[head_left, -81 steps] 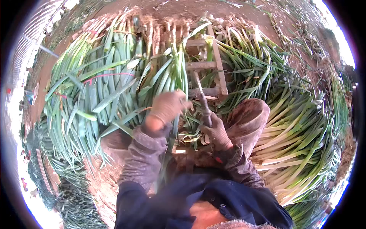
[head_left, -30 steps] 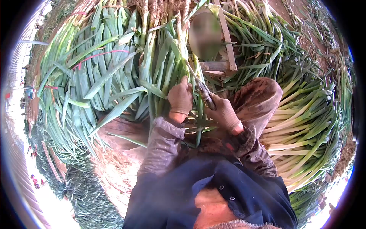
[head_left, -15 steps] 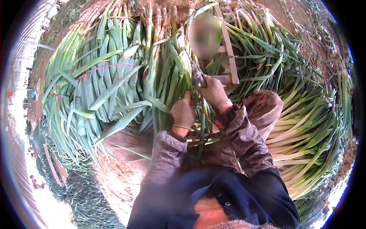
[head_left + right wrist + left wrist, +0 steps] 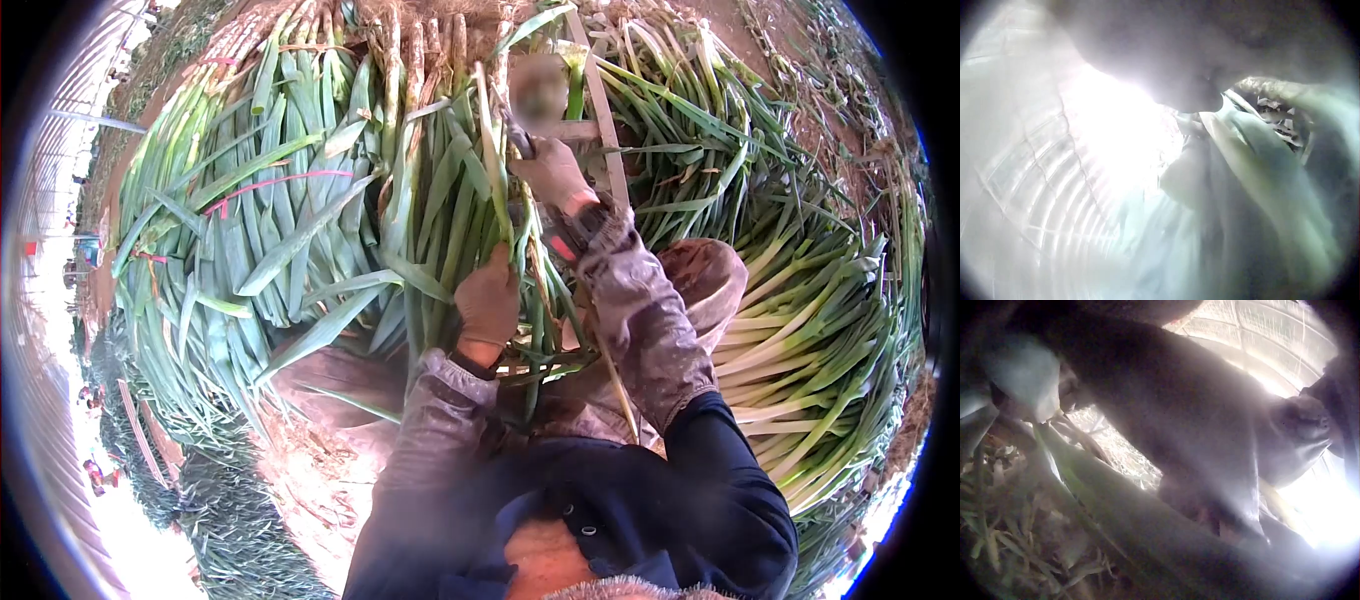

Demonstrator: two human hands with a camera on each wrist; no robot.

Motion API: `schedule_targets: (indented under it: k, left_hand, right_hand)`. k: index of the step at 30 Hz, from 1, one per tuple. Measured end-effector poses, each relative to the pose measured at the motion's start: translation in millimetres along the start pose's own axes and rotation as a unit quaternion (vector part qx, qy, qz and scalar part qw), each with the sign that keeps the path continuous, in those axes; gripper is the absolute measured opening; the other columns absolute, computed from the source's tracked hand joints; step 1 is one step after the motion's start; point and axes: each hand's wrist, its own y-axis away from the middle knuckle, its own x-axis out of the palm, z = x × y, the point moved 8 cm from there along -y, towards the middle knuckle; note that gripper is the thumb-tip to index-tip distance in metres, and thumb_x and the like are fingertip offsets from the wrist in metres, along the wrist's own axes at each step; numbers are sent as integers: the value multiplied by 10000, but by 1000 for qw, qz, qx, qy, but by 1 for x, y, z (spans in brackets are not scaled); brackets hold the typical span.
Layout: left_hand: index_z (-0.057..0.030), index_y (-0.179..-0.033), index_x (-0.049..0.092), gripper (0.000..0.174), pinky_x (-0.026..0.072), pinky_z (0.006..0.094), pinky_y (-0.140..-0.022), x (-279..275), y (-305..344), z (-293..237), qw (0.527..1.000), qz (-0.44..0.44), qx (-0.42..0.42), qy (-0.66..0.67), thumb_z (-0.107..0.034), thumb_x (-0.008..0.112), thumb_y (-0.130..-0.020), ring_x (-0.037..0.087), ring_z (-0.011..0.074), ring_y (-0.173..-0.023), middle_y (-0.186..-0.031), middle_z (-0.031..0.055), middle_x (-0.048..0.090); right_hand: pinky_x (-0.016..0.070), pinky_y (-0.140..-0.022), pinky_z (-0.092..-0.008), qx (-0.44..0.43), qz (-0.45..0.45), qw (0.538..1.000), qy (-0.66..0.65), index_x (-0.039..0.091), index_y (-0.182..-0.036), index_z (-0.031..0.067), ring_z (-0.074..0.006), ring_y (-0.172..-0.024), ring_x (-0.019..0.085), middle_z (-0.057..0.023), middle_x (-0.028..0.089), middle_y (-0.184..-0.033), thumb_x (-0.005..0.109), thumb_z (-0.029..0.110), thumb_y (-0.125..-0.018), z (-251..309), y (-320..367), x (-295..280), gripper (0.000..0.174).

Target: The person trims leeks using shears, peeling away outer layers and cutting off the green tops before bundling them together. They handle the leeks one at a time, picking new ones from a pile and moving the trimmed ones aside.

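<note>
My left hand [image 4: 488,302], in a tan knit glove, grips the green leaves of a leek [image 4: 490,165] whose pale stem points away from me. Higher up beside the same stem, my gloved right hand [image 4: 557,175] holds a knife [image 4: 519,140] by its dark handle. The blade lies along the stem and mostly blends with it. A broad leaf [image 4: 1110,494] crosses the left wrist view below a dark sleeve. In the right wrist view, pale green leaves [image 4: 1272,172] hang below the dark, blurred hand.
Bundled leeks [image 4: 300,210] with pink ties lie at left. A wooden crate frame [image 4: 597,110] stands ahead, beside more leeks [image 4: 690,150]. Leeks with white stems [image 4: 790,370] fan out at right, past my bent knee [image 4: 705,285]. A blurred patch covers part of the crate.
The left hand went from above the leaves to gripping them low. My right hand has moved forward with the knife along the stem, away from the body.
</note>
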Motion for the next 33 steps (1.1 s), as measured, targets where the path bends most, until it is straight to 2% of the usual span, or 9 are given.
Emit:
schedule_targets:
  k: [2,6,9,13,23,26,30,31,33]
  left_hand:
    - [-106,-1152,571,255,520,529,-653,7,-3,0,999,38,-15,-8,-201,597,-916,674,413,-748,-796,194,681]
    - [-25,-1242,562,440,529,507,-667,18,-6,-8,1000,15,-1,20,-277,667,-896,684,420,-763,-804,203,694]
    - [1,-1223,416,593,544,507,-695,37,-12,-22,998,66,-20,-5,-340,735,-857,699,415,-797,-897,209,711]
    - [2,-1179,413,620,546,510,-726,65,-25,-9,989,94,-118,-3,-294,794,-792,696,432,-812,-880,245,702]
    - [37,-1048,539,450,520,473,-779,61,-28,27,958,52,-104,262,-204,802,-772,687,429,-863,-894,264,695]
    - [43,-1016,550,400,516,458,-783,67,-29,34,939,53,-105,324,-174,797,-789,688,411,-864,-908,256,695]
    - [40,-1000,558,366,512,457,-779,61,-29,33,951,46,-86,294,-167,788,-804,674,430,-869,-910,273,680]
    - [39,-992,561,361,511,459,-781,61,-29,34,948,44,-85,304,-169,787,-804,671,435,-873,-910,275,677]
    - [39,-977,566,349,508,462,-783,63,-29,35,942,41,-82,323,-172,785,-803,665,443,-880,-911,278,672]
  right_hand:
    - [514,-734,-422,-54,-10,998,-8,652,-932,-23,-348,-739,664,-224,656,-768,689,265,-782,-4,36,-10,327]
    - [469,-664,-328,45,76,989,-117,635,-981,-28,-122,-705,494,-54,568,-736,702,213,-814,-44,134,-23,301]
    - [483,-680,-338,42,80,988,-126,620,-1122,-37,-130,-710,516,-66,591,-757,697,187,-819,-44,194,-35,384]
    - [497,-675,-338,85,130,985,-78,614,-1164,-19,-150,-678,521,-129,577,-720,687,165,-823,-61,236,-28,395]
    - [519,-733,-425,103,95,985,-104,612,-1152,-13,-399,-771,656,-248,649,-832,672,150,-805,-55,265,-15,388]
    - [510,-689,-359,59,95,991,-68,616,-1161,-21,-178,-687,578,-151,605,-748,674,162,-821,-50,244,-16,390]
    - [514,-673,-363,18,80,996,-34,618,-1144,-22,-184,-673,601,-147,613,-734,681,145,-808,-57,217,-12,380]
    - [520,-658,-347,124,128,980,-93,622,-1164,-22,-165,-661,603,-135,632,-742,688,144,-811,-47,215,-16,396]
    - [522,-646,-338,70,97,991,-55,622,-1174,-21,-153,-653,604,-125,639,-743,692,146,-814,-49,197,-15,402]
